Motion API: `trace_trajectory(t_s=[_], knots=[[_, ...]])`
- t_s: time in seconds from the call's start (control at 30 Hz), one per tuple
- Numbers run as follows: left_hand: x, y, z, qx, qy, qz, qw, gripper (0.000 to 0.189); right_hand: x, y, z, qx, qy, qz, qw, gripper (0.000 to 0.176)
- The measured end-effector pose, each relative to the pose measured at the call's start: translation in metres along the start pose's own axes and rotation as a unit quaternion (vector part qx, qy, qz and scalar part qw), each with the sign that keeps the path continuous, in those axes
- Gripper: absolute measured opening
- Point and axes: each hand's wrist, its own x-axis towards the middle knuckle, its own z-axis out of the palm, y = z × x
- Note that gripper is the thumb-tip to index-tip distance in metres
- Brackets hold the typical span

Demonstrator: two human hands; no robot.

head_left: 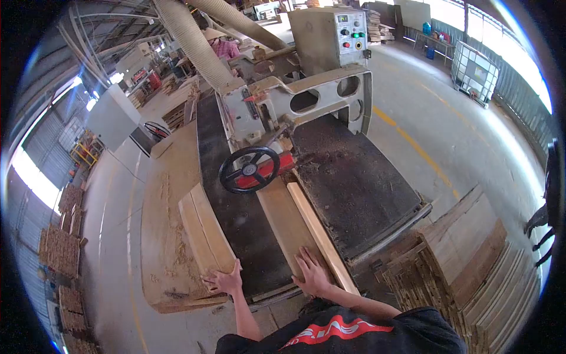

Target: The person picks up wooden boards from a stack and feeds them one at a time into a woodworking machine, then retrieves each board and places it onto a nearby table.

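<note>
My left hand (225, 279) lies with fingers spread on the near end of a pair of pale wooden boards (205, 229) at the machine table's left side. Flat on the near part of another wooden board (283, 219) rests my right hand (312, 275), its fingers apart. That board runs lengthwise toward a red part (285, 161) under a black handwheel (249, 169). Along its right side is a lighter wooden strip (318, 231). Both boards' groups are on or beside the dark machine table (236, 221); the far end of the middle board is hidden under the wheel.
A control box (352, 32) with buttons tops the machine frame (330, 97). Stacked boards (466, 265) stand at the right, near my side. A sawdust-covered wooden surface (165, 236) extends left. Ribbed hoses (191, 44) rise behind; a person in pink (225, 48) is in the distance.
</note>
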Motion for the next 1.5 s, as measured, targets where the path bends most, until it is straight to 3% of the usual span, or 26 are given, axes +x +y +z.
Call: trace_trajectory(t_s=[0.27,0.7,0.83,0.9,1.13,1.37,1.5], knots=[[0.005,-0.007,0.011,0.021,0.024,0.007,0.999,0.14,0.002,-0.002,-0.005,0.006,-0.01,0.01,1.0,0.078],[0.001,-0.006,0.0,-0.076,0.039,0.021,0.996,0.143,0.006,-0.007,-0.004,-0.05,-0.013,-0.013,0.999,0.081],[0.001,-0.004,-0.019,-0.117,-0.012,0.032,0.992,0.14,0.005,-0.013,-0.007,-0.069,-0.026,-0.002,0.997,0.083],[-0.001,-0.007,-0.007,-0.1,0.025,0.013,0.995,0.142,0.005,-0.017,-0.008,-0.1,-0.055,0.013,0.993,0.084],[0.003,-0.006,-0.02,-0.094,-0.034,0.003,0.995,0.151,0.005,-0.026,-0.007,-0.125,-0.03,0.018,0.992,0.085],[0.012,-0.024,-0.031,-0.166,-0.089,0.053,0.981,0.151,0.009,-0.048,0.004,-0.096,-0.003,0.073,0.993,0.082],[0.015,-0.059,-0.031,-0.191,-0.067,0.14,0.969,0.13,0.012,-0.049,0.018,-0.173,0.023,0.055,0.983,0.082]])
